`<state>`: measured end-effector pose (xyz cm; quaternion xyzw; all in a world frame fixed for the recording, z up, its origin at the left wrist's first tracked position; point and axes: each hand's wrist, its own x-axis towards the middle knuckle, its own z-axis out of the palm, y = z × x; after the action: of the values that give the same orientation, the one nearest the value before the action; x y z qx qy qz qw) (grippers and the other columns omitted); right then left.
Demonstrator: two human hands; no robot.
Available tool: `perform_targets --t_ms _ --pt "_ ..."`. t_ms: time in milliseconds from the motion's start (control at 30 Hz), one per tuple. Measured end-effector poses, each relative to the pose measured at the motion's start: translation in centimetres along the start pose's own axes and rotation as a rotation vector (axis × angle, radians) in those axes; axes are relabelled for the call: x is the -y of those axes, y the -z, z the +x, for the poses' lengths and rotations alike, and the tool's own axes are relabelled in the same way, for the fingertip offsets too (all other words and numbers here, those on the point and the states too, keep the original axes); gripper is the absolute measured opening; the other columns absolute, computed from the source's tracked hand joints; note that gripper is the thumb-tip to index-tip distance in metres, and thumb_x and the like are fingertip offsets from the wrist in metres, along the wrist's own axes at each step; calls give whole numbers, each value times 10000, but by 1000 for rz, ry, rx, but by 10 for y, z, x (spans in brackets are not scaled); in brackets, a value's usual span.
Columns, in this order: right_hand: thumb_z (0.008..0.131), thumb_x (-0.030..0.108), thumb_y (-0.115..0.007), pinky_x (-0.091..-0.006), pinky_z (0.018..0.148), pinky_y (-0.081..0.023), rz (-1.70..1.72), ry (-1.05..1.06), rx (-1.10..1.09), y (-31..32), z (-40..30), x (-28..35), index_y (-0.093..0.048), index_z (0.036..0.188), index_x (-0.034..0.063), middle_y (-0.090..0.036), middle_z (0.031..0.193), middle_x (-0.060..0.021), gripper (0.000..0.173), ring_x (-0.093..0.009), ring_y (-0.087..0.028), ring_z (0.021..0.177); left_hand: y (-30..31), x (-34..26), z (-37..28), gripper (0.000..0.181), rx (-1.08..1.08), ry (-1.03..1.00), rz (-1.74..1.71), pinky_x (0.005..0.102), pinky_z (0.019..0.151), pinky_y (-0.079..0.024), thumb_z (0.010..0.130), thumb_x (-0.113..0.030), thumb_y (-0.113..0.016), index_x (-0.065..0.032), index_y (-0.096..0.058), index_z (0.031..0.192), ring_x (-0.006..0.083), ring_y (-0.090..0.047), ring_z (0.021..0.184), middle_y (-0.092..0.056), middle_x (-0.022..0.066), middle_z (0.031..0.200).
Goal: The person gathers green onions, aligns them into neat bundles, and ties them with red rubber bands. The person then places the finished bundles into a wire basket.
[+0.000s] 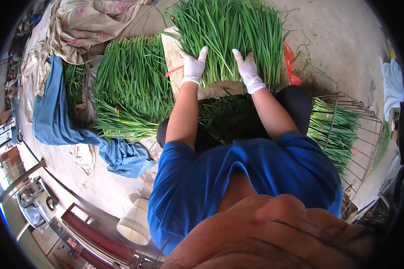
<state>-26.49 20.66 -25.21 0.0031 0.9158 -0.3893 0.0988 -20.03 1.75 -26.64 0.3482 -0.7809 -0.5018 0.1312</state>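
A thick layer of long green leaves, like garlic chives (229, 37), lies on a board covered in pale cloth (171, 50), with pale stem ends towards me. My left hand (192, 65), in a white glove, is at the left edge of this layer, its thumb against the leaves and its fingers spread. Across from it my right hand (247, 70), also gloved, rests on the stems with thumb and fingers apart. Stems lie between the two hands. Fingertips of my right hand are partly hidden among the leaves.
A large heap of chives (131, 74) lies left of the board, beside blue cloth (50, 104). At right a wire rack (367, 134) holds tied bundles (336, 134). Red plastic (290, 64) hangs at the board's right edge. A white bucket (134, 222) stands behind me.
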Motion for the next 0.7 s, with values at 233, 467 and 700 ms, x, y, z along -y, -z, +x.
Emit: perform_targets --t_ms 233,467,700 --pt "831 422 -534 -472 1032 -270 -124 375 -24 -89 -24 49 -158 1309 -185 -279 1310 -387 859 -475 -327 1212 15 -36 -21 951 76 72 -284 307 965 -357 826 -369 -643 148 -40 1349 283 -494 1129 -452 238 1282" --pt "855 367 -506 -461 1027 -283 -54 403 -9 -90 -21 26 -156 1325 -164 -268 1325 -379 790 -478 -329 1213 -7 -21 -21 954 24 22 303 484 902 -405 821 -553 -512 95 -79 1370 509 -480 1030 -371 319 1293" --pt "770 606 -557 -368 1010 -343 -110 225 499 11 10 52 -333 1311 -98 -435 1277 -293 915 -360 -408 1227 -3 -5 -7 1071 94 -18 164 431 928 -405 767 -626 -543 130 -64 1354 465 -473 1106 -373 328 1297"
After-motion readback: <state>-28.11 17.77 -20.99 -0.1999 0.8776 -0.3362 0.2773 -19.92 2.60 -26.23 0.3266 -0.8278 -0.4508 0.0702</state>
